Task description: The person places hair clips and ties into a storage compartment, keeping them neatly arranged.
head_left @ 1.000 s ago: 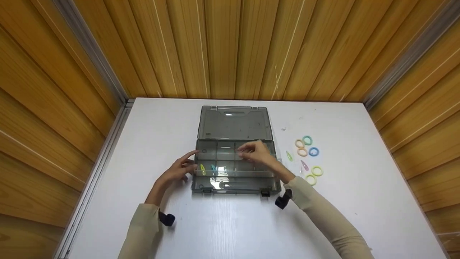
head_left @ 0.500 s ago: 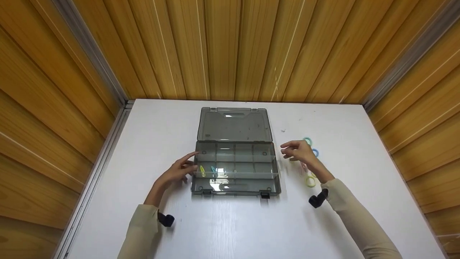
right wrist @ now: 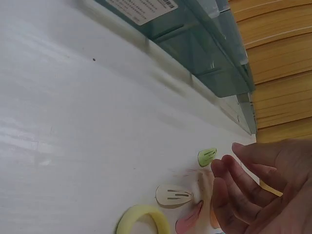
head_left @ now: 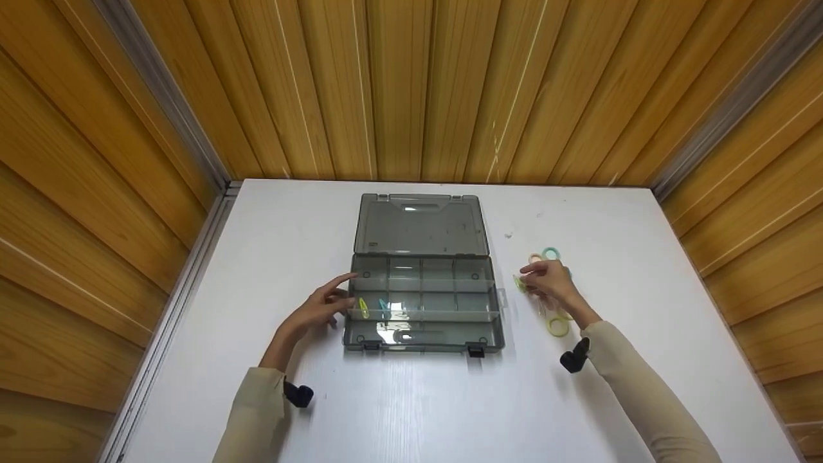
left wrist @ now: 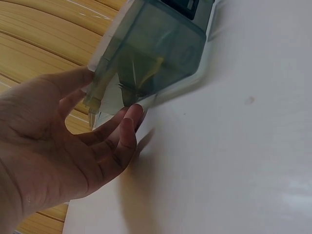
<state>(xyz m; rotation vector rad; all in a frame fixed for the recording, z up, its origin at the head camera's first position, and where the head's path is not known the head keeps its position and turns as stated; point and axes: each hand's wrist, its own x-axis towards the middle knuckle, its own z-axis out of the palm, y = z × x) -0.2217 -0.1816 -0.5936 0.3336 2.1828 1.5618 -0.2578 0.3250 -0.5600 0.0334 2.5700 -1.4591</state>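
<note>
On the right of the white bench [head_left: 392, 411], your right hand [head_left: 550, 281] is loosely bent and grasping nothing, its fingertips right at a light-green teardrop-shaped hair clip [head_left: 519, 283] (whether they touch it can't be told), near a pale-yellow ring-shaped hair tie [head_left: 558, 326]. Your left hand [head_left: 315, 310], relaxed and unclenched, rests against the left side of the open grey translucent plastic compartment box [head_left: 437, 300], whose middle row holds a yellow-green clip [head_left: 364, 308] and a blue clip [head_left: 384, 307].
</note>
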